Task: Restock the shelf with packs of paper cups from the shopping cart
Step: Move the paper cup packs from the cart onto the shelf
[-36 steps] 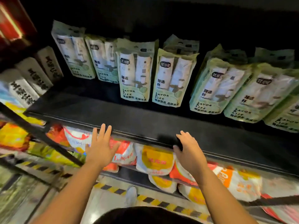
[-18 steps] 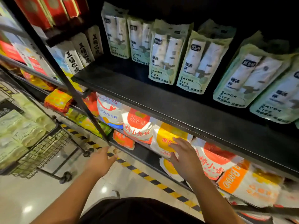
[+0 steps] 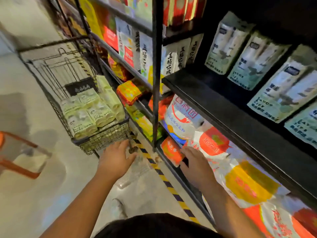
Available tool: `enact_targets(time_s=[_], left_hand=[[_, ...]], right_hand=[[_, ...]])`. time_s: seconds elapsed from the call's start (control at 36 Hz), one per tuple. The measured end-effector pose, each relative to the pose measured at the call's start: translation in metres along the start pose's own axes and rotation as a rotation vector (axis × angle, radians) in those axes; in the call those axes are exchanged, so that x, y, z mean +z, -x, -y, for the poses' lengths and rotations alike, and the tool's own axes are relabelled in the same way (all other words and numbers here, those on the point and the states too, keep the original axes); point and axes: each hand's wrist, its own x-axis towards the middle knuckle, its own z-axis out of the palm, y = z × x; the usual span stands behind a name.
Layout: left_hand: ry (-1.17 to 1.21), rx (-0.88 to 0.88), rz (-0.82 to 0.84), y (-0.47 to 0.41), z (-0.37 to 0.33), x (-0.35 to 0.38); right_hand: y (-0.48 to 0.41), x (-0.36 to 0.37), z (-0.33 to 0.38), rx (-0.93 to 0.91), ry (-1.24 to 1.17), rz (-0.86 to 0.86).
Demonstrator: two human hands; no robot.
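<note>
Several pale green packs of paper cups [image 3: 91, 112] lie in a black wire shopping cart [image 3: 106, 140] at the left, on the floor beside the shelving. More packs of paper cups [image 3: 253, 64] stand in a row on the black shelf [image 3: 240, 117] at the upper right. My left hand [image 3: 116, 158] hovers just below the cart's near corner, fingers spread, holding nothing. My right hand [image 3: 195, 162] is stretched out in front of the lower shelf's bags, empty and relaxed.
A black upright post [image 3: 156, 79] divides the shelf bays. Red, orange and white bags [image 3: 214, 143] fill the lower shelf. Yellow-black tape [image 3: 164, 177] runs along the floor by the shelf base. An orange stool frame [image 3: 18, 157] stands at the far left.
The view has swung left from the shelf toward the cart. Both hands dropped from the shelf edge and moved left, the left one nearing the cart's corner. Both stay empty.
</note>
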Motion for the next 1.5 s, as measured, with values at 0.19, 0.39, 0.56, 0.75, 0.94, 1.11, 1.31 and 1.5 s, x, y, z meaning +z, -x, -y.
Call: enact_targets(time_s=[0.19,0.39,0.56,0.75,0.94,1.11,1.31,1.5], left_hand=[[0.095,-0.231,-0.066,-0.035,0.135,-0.053],[0.132,-0.392,-0.105,-0.052,0.256,-0.095],[0.24,-0.502,-0.111,-0.062,0.321,-0.1],[0.34,-0.566,-0.073,-0.064,0.341,-0.073],[0.28,-0.592,-0.031,-0.075,0.355,-0.067],[0.224,-0.642,-0.009,-0.121,0.381,-0.08],[0.134,-0.559,0.058,-0.225,0.374,-0.095],[0.077,-0.435,0.202,-0.342,0.366,-0.089]], right_hand=[[-0.086,0.041,0.134,-0.101,0.02,0.121],[-0.161,0.079,0.25,-0.186,0.035,0.263],[-0.197,0.097,0.301,-0.226,0.131,0.376],[-0.241,0.105,0.32,-0.223,0.268,0.395],[-0.293,0.116,0.345,-0.261,0.245,0.415],[-0.351,0.122,0.353,-0.278,0.219,0.424],[-0.445,0.124,0.36,-0.257,0.191,0.421],[-0.53,0.127,0.343,-0.165,0.15,0.461]])
